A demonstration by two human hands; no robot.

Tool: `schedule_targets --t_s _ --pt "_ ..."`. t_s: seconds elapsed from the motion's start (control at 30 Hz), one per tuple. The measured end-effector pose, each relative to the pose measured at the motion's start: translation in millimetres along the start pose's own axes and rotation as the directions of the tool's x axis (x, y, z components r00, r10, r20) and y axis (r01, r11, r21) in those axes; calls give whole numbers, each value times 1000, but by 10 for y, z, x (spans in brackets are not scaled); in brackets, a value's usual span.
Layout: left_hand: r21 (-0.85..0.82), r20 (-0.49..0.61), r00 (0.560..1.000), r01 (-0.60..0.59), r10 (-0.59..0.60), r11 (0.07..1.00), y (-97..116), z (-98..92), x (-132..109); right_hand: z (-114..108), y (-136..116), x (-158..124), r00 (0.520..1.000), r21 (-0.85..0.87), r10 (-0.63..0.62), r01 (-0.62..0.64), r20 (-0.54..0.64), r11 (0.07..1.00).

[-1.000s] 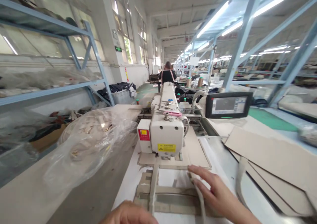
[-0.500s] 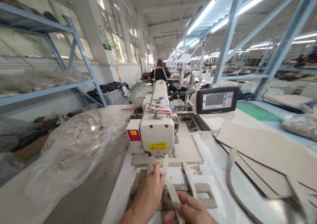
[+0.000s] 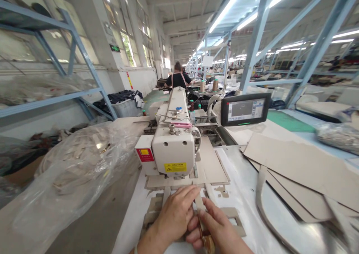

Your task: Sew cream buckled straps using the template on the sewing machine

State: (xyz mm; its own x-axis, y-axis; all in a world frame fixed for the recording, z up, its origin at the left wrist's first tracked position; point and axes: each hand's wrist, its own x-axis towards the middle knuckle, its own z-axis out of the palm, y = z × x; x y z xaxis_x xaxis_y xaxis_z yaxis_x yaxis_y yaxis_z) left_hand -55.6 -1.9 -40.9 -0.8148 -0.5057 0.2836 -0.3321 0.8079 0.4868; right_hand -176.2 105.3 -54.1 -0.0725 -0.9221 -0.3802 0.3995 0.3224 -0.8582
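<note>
A narrow beige strap (image 3: 199,201) runs toward me from below the sewing machine head (image 3: 174,143). My left hand (image 3: 175,213) lies along the strap's left side, its fingers curled onto it. My right hand (image 3: 220,228) pinches the same strap nearer to me, thumb on top. A gold-coloured metal piece (image 3: 209,244) shows under the right hand; its kind is partly hidden. Beyond my hands, a beige panel (image 3: 210,162) lies flat beneath the machine. A second strap (image 3: 209,191) extends from the panel to the right of my hands.
A control screen (image 3: 244,110) stands right of the machine. Flat beige panels (image 3: 291,168) and a curved strap (image 3: 259,194) lie on the right. Clear plastic (image 3: 84,168) covers beige pieces on the left. A person (image 3: 178,80) sits farther ahead.
My left hand has moved right and turned over the strap, closer to my right hand. The gold-coloured piece has come into view. The whole view has shifted slightly.
</note>
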Motion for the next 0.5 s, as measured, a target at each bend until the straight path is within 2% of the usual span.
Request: schedule_targets --t_s 0.1,0.2,0.27,0.43,0.5 --pt "8 -12 998 59 -59 998 -15 34 46 -5 -131 60 998 77 62 -60 -22 995" --pt "79 -26 991 134 -132 988 -24 85 86 -14 -264 74 992 107 120 -122 24 987" --pt "114 -41 990 140 -136 984 -52 129 77 -21 -282 67 990 99 135 -139 51 985" --pt "158 -144 989 30 -7 987 -173 218 -1 10 -173 49 994 18 40 -42 106 999" --pt "158 -135 989 85 -64 984 -182 216 8 39 -176 57 996 22 42 -43 73 999"
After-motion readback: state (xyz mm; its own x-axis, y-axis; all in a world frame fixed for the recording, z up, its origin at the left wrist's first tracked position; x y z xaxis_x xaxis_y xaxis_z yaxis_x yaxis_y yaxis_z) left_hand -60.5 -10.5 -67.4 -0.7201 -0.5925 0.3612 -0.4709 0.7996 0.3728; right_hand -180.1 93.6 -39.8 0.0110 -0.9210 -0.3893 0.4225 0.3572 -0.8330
